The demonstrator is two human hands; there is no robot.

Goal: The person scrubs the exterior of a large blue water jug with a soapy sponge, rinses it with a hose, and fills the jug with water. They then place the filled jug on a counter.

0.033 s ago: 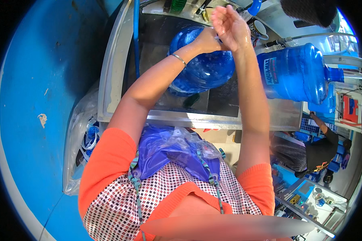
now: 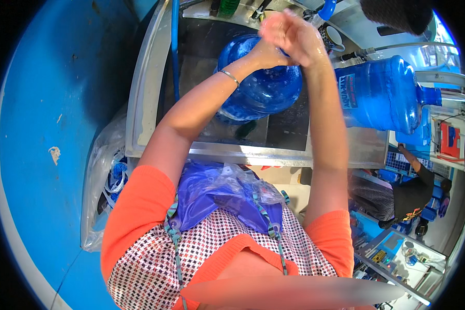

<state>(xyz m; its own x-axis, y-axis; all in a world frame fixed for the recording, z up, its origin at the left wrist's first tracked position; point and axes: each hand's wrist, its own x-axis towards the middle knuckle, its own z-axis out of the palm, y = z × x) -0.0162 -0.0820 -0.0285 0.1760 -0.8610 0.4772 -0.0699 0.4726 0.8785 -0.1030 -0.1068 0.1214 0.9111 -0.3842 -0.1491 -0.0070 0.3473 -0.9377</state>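
Observation:
A large blue water jug (image 2: 274, 90) stands in the metal sink (image 2: 196, 62), its mouth hidden behind my hands. At its top, my left hand (image 2: 270, 55) is closed about the neck area, with a bangle on the wrist. Above and against it, my wet right hand (image 2: 297, 41) is raised with fingers stretched and palm turned to the left. The right fingertips are smeared by motion. Nothing shows in the right palm. A dark green thing (image 2: 245, 129) lies at the base of the jug, too unclear to name.
A second blue jug (image 2: 380, 95) lies on its side to the right of the sink. Behind it stands a patterned mug (image 2: 331, 39). A blue hose (image 2: 175, 51) hangs over the left of the sink. Another person (image 2: 413, 194) is at the far right.
My right hand has shifted a little to the left and tilted over my left hand. The left hand and both jugs look unmoved.

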